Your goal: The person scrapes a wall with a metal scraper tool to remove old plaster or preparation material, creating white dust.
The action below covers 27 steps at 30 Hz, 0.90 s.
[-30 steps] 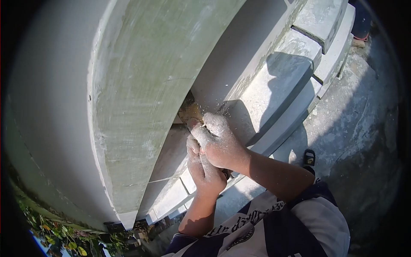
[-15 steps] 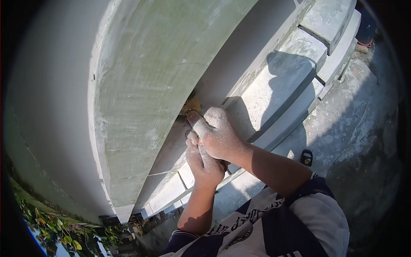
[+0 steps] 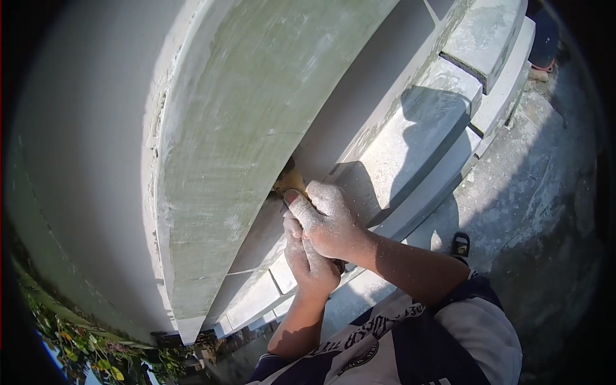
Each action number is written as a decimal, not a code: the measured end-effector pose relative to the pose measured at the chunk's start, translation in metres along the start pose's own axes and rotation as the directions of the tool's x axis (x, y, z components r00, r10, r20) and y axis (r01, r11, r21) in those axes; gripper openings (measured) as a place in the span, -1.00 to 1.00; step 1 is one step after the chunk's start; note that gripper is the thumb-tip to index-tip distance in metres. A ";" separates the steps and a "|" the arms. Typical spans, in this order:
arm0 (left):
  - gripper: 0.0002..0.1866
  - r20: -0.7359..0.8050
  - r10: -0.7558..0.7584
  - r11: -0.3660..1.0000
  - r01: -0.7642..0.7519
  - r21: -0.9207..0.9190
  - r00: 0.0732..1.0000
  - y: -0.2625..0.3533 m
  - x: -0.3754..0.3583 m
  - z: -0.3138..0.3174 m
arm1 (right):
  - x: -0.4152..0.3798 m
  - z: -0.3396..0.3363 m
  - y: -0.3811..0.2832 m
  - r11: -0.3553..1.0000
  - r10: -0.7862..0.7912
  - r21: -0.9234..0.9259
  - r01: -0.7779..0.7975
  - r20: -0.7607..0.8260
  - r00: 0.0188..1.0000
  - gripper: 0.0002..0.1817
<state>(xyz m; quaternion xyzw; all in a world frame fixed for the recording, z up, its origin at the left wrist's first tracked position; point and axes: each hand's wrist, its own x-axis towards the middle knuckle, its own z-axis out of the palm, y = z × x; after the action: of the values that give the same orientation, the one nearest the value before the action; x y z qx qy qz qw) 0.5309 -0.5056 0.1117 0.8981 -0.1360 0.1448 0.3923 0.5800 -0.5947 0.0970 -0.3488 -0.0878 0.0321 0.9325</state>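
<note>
Both hands are closed round one dusty tool [image 3: 292, 177], whose worn yellow head shows at the lower edge of the greenish plastered beam [image 3: 218, 154]. It looks like an angle grinder, but its working end is hidden under the beam. My right hand [image 3: 330, 218], coated in pale dust, grips it nearest the head with the thumb laid along it. Just below, my left hand [image 3: 311, 260] wraps round the body, its fingers touching the right hand. A dark bit of the tool pokes out beside the left wrist.
Pale stepped concrete blocks [image 3: 410, 141] with gaps between them run along the right of the hands. Rough ground [image 3: 513, 173] lies below, with a sandalled foot [image 3: 460, 245] on it. Leafy plants [image 3: 96, 350] grow at lower left. A smooth wall [image 3: 90, 167] rises beyond the beam.
Both hands and the tool have shifted slightly down in the view, staying close under the beam's edge. The grip is the same, and the whole view has moved a little.
</note>
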 end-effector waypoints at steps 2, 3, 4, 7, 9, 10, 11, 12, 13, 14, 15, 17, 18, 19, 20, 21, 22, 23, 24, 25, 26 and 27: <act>-0.61 0.059 -0.085 0.993 0.080 0.093 0.995 0.003 0.000 -0.009 | 0.013 0.006 -0.017 0.994 -0.026 -0.106 0.029 0.024 0.999 -0.73; -0.62 0.069 -0.110 0.987 0.101 0.121 0.992 0.005 0.001 -0.011 | 0.018 0.004 -0.004 0.996 -0.005 -0.084 0.009 0.056 0.998 -0.71; -0.62 0.079 -0.135 0.981 0.122 0.150 0.988 0.008 0.001 -0.014 | 0.017 0.003 0.000 0.995 -0.038 -0.096 0.042 0.053 0.998 -0.71; -0.73 -0.043 0.025 0.998 -0.028 -0.057 0.999 0.010 0.002 0.008 | -0.005 -0.003 0.004 0.985 -0.092 -0.142 0.093 0.014 0.996 -0.66; -0.72 -0.018 0.014 1.000 -0.014 0.017 1.000 0.007 0.006 0.003 | 0.002 -0.006 -0.002 0.961 -0.082 -0.263 0.085 0.022 0.996 -0.64; -0.71 -0.007 0.022 0.996 -0.021 0.085 1.000 0.007 0.001 -0.001 | 0.004 -0.004 -0.011 0.947 -0.064 -0.313 0.067 0.022 0.998 -0.63; -0.71 0.003 0.029 0.988 -0.030 0.152 1.000 0.007 -0.005 -0.005 | 0.008 0.004 -0.025 0.992 -0.035 -0.117 0.040 0.044 0.998 -0.61; -0.70 0.008 0.081 0.969 -0.080 0.233 0.997 0.008 -0.007 -0.006 | 0.006 0.004 -0.018 0.984 -0.046 -0.168 0.053 0.050 0.998 -0.62; -0.69 0.014 0.149 0.942 -0.146 0.304 0.989 0.009 -0.002 -0.004 | 0.008 0.002 -0.011 0.970 -0.072 -0.229 0.084 0.059 0.996 -0.63; -0.68 -0.012 0.131 0.964 -0.124 0.234 0.991 0.016 0.000 0.003 | 0.007 -0.001 -0.008 0.950 -0.093 -0.291 0.110 0.071 0.993 -0.63; -0.67 -0.038 0.113 0.981 -0.106 0.162 0.993 0.022 0.003 0.010 | -0.001 -0.002 -0.007 0.999 0.040 0.022 -0.042 0.100 0.994 -0.64; -0.51 -0.004 0.044 0.990 -0.044 0.135 0.999 -0.002 -0.014 0.013 | -0.004 -0.004 0.001 0.995 -0.064 -0.077 0.065 0.017 0.998 -0.64; -0.47 -0.013 0.008 0.995 -0.007 0.103 1.000 -0.006 -0.015 0.012 | -0.005 -0.005 0.005 0.985 -0.118 -0.129 0.115 -0.019 0.993 -0.64; -0.41 -0.022 -0.029 0.997 0.030 0.070 0.999 -0.008 -0.014 0.013 | -0.002 -0.007 0.001 0.968 -0.103 -0.228 0.104 0.020 0.995 -0.63; -0.38 0.006 -0.153 0.985 0.152 0.078 0.988 0.000 -0.014 0.002 | 0.001 -0.007 -0.008 0.945 -0.074 -0.316 0.087 0.054 0.996 -0.63; -0.37 0.008 -0.156 0.983 0.155 0.104 0.988 0.003 -0.013 0.000 | 0.005 -0.007 -0.012 0.909 -0.054 -0.408 0.087 0.092 0.994 -0.62; -0.37 0.011 -0.159 0.979 0.157 0.129 0.987 0.006 -0.011 -0.002 | 0.005 -0.007 -0.012 0.938 -0.038 -0.342 0.065 0.085 0.996 -0.63; -0.38 -0.004 -0.058 0.983 0.058 0.175 0.998 0.007 -0.011 0.004 | 0.001 -0.006 -0.012 0.961 -0.017 -0.276 0.038 0.080 0.997 -0.63; -0.40 -0.017 -0.011 0.984 0.014 0.175 1.000 0.006 -0.013 0.008 | -0.004 -0.006 -0.010 0.978 0.011 -0.206 0.006 0.077 0.997 -0.63; -0.42 -0.030 0.037 0.984 -0.031 0.178 0.999 0.005 -0.014 0.011 | -0.005 -0.006 -0.008 0.973 -0.020 -0.231 0.033 0.058 0.998 -0.63; -0.43 -0.046 0.039 0.991 -0.032 0.130 0.998 -0.002 -0.016 0.013 | -0.006 -0.007 -0.004 0.965 -0.054 -0.256 0.063 0.041 0.998 -0.62; -0.43 -0.036 0.008 0.990 -0.003 0.139 0.999 -0.006 -0.019 0.013 | -0.007 -0.009 -0.002 0.955 -0.084 -0.283 0.088 0.024 0.996 -0.62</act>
<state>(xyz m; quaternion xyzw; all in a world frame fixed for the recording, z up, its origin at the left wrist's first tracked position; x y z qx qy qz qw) 0.5176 -0.5093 0.0925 0.9200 -0.1207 0.1713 0.3311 0.5750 -0.6029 0.0907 -0.4745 -0.1119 -0.0193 0.8729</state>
